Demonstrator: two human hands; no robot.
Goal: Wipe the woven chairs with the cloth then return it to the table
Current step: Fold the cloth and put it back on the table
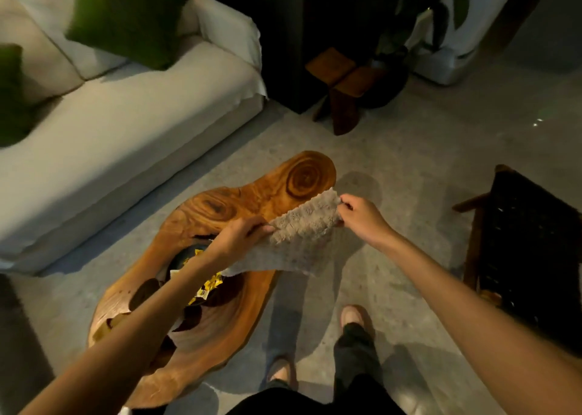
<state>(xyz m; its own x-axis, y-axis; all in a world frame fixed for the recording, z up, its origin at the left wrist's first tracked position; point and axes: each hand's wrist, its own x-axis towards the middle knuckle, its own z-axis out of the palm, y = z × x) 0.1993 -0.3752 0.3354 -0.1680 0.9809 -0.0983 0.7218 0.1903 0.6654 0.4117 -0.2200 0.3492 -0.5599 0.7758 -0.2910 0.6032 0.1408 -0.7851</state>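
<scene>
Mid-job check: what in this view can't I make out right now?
1. Woven chair: head view, cut off by the right edge and dim.
2. Bowl on the table: head view, mostly hidden by the left forearm and the cloth; its yellow contents are too blurred to identify.
3. Plant: head view, too dark.

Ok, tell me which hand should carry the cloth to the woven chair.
Probably the right hand: it pinches the cloth and is nearer the chair; the left hand grips it over the table.
</scene>
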